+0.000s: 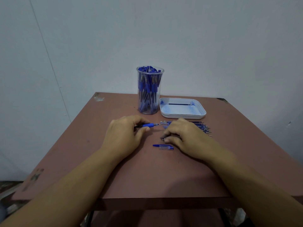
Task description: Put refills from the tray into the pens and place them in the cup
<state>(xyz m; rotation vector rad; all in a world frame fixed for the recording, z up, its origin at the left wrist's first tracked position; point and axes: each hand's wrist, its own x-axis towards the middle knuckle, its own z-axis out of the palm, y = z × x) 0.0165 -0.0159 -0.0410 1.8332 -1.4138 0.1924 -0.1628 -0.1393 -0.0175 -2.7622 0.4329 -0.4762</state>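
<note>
1. Gripping a blue pen (148, 125) in the left hand (124, 135), centre-left of the frame: fingers curled over its rear part, thumb beneath, blue grip and metal tip pointing right.
2. Pinching a small dark piece (164, 139) with a metallic glint between thumb and fingertips of the right hand (185, 135), just right of centre. Fingers curled, held low over the brown table (147, 174). Cannot tell what the piece is.
3. Lying flat just below the right hand's fingertips, near the centre: a pen cap (163, 146), blue at both ends and clear in the middle, touched by neither hand.
4. Standing upright above the left hand, in the upper centre: a clear cup (150, 90), packed with blue pens.
5. Sitting just right of the cup, close beside it: a white tray (182, 116), holding a single dark refill (179, 104) across its far side.
6. Partly hidden behind the right hand, between it and the tray: a row of thin blue rods (203, 127) with metal tips pointing right, side by side on the table.
7. Scattered between the pen's tip and the right hand: a few loose blue bits (165, 125), too small to identify.
8. Behind everything, across the upper frame: a pale wall (213, 38).
</note>
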